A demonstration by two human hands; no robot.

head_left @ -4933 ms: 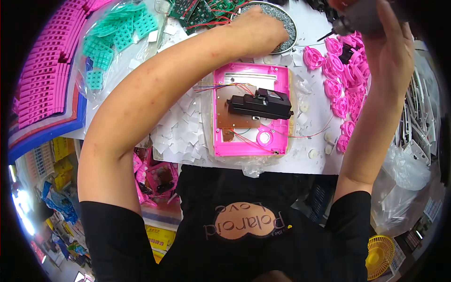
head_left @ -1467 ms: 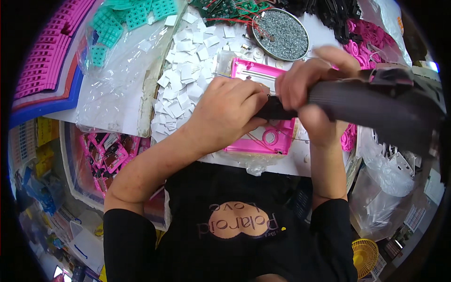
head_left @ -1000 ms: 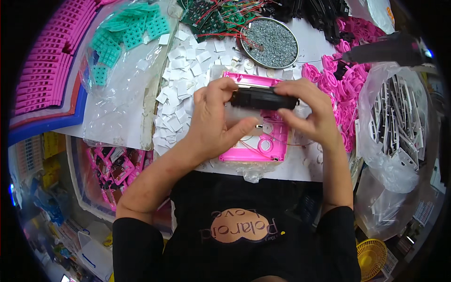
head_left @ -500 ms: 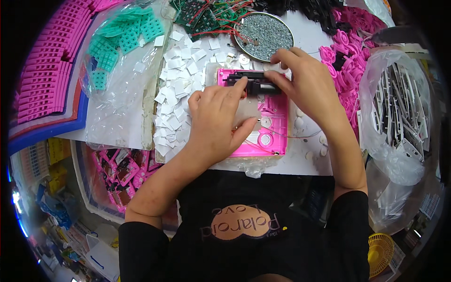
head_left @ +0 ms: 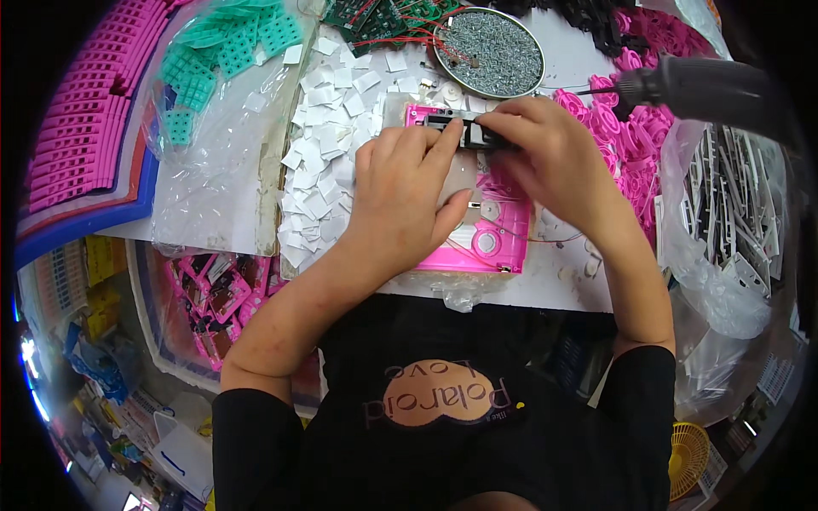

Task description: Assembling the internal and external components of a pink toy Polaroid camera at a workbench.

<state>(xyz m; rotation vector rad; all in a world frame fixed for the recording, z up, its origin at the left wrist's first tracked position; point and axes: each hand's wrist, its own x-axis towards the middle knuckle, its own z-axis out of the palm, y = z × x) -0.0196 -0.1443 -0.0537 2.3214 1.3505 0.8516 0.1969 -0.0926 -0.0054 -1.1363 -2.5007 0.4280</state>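
Observation:
A pink plastic casing (head_left: 511, 226) lies on the white worktop in front of me, with thin wires and a round speaker-like ring inside. At its far end sits a black plastic part (head_left: 478, 136) with a pale strip along it. My left hand (head_left: 399, 189) rests over the casing's left side, its index fingertip on the black part and its thumb stretched toward the casing's middle. With bent fingers and thumb, my right hand (head_left: 558, 153) grips the right end of the black part; its lower fingers are blurred.
White square pads (head_left: 328, 128) lie scattered at left. A round tray of small screws (head_left: 492, 55) stands behind the casing, beside green circuit boards (head_left: 383, 21). A dark electric screwdriver (head_left: 707, 89) juts in from the right, over pink parts (head_left: 626, 162) and a bag of strips (head_left: 733, 196).
The black part looks tilted differently, and its pale strip now shows. My right fingers have shifted on it. The screwdriver reaches further into view, and the whole picture has moved slightly.

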